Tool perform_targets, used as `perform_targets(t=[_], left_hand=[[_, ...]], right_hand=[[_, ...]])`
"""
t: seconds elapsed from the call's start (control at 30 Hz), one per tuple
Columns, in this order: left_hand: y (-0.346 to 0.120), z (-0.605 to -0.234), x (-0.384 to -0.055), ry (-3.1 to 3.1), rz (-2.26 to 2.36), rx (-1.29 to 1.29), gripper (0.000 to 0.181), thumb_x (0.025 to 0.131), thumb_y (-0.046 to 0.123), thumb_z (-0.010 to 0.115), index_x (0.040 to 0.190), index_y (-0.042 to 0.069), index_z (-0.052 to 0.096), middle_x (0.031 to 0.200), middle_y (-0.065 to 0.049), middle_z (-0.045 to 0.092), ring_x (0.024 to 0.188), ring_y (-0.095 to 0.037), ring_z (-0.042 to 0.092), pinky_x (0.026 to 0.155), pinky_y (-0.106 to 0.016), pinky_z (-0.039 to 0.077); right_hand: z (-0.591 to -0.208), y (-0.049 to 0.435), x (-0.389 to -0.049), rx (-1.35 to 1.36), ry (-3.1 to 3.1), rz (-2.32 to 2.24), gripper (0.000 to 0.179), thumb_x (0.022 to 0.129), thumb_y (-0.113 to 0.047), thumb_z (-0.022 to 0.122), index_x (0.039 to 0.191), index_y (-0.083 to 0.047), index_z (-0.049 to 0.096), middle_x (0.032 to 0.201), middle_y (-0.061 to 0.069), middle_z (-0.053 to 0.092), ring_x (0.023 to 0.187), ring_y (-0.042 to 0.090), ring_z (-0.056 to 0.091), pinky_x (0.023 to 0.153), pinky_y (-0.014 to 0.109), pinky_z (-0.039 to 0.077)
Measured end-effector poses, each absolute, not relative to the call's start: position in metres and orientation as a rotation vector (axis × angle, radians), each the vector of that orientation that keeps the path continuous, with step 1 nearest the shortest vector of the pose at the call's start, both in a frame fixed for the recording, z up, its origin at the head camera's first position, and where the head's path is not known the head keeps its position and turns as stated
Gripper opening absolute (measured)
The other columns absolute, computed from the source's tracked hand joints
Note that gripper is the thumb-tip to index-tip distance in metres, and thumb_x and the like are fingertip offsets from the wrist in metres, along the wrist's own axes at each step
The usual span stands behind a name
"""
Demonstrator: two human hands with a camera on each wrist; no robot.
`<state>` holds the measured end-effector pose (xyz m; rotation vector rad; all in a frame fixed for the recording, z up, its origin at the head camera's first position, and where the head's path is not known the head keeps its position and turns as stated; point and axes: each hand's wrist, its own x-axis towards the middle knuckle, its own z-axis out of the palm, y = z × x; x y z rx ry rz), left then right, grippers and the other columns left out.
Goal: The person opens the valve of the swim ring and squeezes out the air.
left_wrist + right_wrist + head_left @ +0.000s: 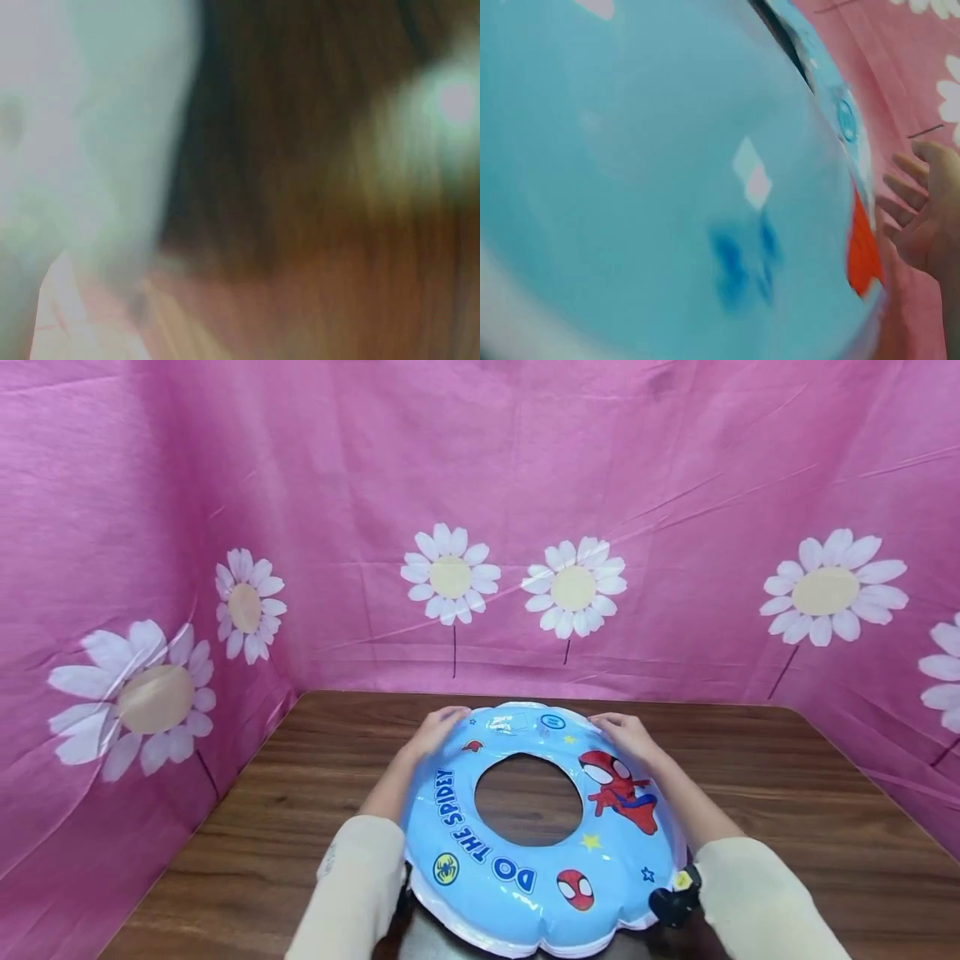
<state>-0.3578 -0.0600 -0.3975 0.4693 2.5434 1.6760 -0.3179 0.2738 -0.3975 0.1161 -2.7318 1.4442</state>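
Observation:
An inflated light-blue swim ring [465,810] with a wavy white edge lies on the table, tilted up a little at the near side. It bears cartoon spider figures and the words "DO THE SPIDEY". My left hand [437,732] lies along its far left rim, fingers pointing to the far side; the fingertips are partly hidden. My right hand [627,735] is at the far right rim. In the right wrist view that right hand [930,210] shows spread, fairly straight fingers beside the swim ring [667,165]. The left wrist view is too blurred to show the hand.
The dark wood-grain table [300,793] extends on both sides of the ring and shows through its hole. A pink cloth [637,460] with white daisies hangs behind and at the sides. A black wrist device [675,902] sits by the right sleeve, against the ring's near right edge.

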Motion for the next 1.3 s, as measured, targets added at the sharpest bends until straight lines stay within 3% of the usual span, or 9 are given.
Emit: perform_targets(t=[0.17,0.3,0.47,0.6,0.77,1.0,1.17,1.3], left_hand=[[-0.070,-0.377,-0.338,2.539,1.670,0.661,0.039,0.096,0.024,0.049,0.124,-0.002,0.054,0.125,-0.017,0.053,0.119,-0.031,0.045,0.100,-0.044,0.031],[-0.069,-0.371,-0.298,2.689,1.154,1.252,0.036,0.094,0.022,0.053,0.124,0.003,0.057,0.125,-0.011,0.055,0.119,-0.025,0.046,0.099,-0.040,0.033],[-0.066,-0.385,-0.239,2.592,0.232,2.084,0.056,0.093,0.046,0.047,0.141,0.019,0.040,0.145,-0.001,0.034,0.134,-0.019,0.024,0.107,-0.042,0.018],[-0.062,-0.400,-0.213,2.389,-0.099,2.387,0.066,0.091,0.053,0.044,0.146,0.023,0.027,0.151,0.001,0.015,0.137,-0.020,0.011,0.108,-0.045,0.013],[-0.060,-0.421,-0.205,2.213,-0.194,2.391,0.068,0.093,0.048,0.044,0.148,0.022,0.016,0.153,0.003,0.002,0.138,-0.018,0.000,0.109,-0.041,0.006],[-0.060,-0.442,-0.207,2.113,-0.088,2.268,0.066,0.095,0.041,0.040,0.149,0.025,0.004,0.152,0.007,-0.004,0.138,-0.015,-0.004,0.109,-0.036,0.002],[-0.061,-0.443,-0.210,2.098,-0.044,2.246,0.066,0.095,0.041,0.039,0.148,0.026,0.002,0.152,0.007,-0.005,0.138,-0.015,-0.004,0.109,-0.037,0.001],[-0.061,-0.443,-0.210,2.106,-0.037,2.232,0.066,0.095,0.041,0.039,0.148,0.027,0.002,0.152,0.008,-0.005,0.137,-0.015,-0.004,0.109,-0.038,0.001]], right_hand=[[-0.379,0.272,-0.294,0.424,-2.773,1.114,0.035,0.095,-0.026,0.052,0.115,0.002,0.062,0.114,0.019,0.060,0.105,0.036,0.053,0.086,0.051,0.042],[-0.376,0.258,-0.260,0.806,-2.689,0.866,0.025,0.090,-0.020,0.060,0.110,-0.006,0.066,0.109,0.005,0.064,0.099,0.023,0.057,0.081,0.044,0.047],[-0.385,0.242,-0.209,1.344,-2.380,0.418,0.039,0.086,-0.029,0.063,0.121,-0.011,0.060,0.125,-0.002,0.055,0.112,0.017,0.052,0.087,0.038,0.044],[-0.399,0.238,-0.182,1.569,-2.228,0.179,0.053,0.088,-0.040,0.055,0.133,-0.012,0.049,0.136,0.004,0.045,0.120,0.023,0.045,0.096,0.040,0.035],[-0.426,0.237,-0.169,1.545,-2.437,0.057,0.066,0.091,-0.050,0.044,0.146,-0.017,0.029,0.147,0.004,0.028,0.132,0.025,0.027,0.106,0.039,0.012],[-0.447,0.238,-0.168,1.499,-2.623,0.069,0.068,0.092,-0.053,0.039,0.148,-0.021,0.019,0.152,-0.002,0.015,0.137,0.022,0.014,0.108,0.037,0.001],[-0.446,0.237,-0.171,1.489,-2.670,0.181,0.066,0.092,-0.051,0.041,0.148,-0.022,0.021,0.151,-0.003,0.017,0.137,0.023,0.015,0.108,0.032,-0.001],[-0.436,0.237,-0.174,1.412,-2.822,0.620,0.062,0.092,-0.039,0.050,0.147,-0.022,0.026,0.149,-0.004,0.024,0.135,0.025,0.019,0.107,0.045,0.014]])
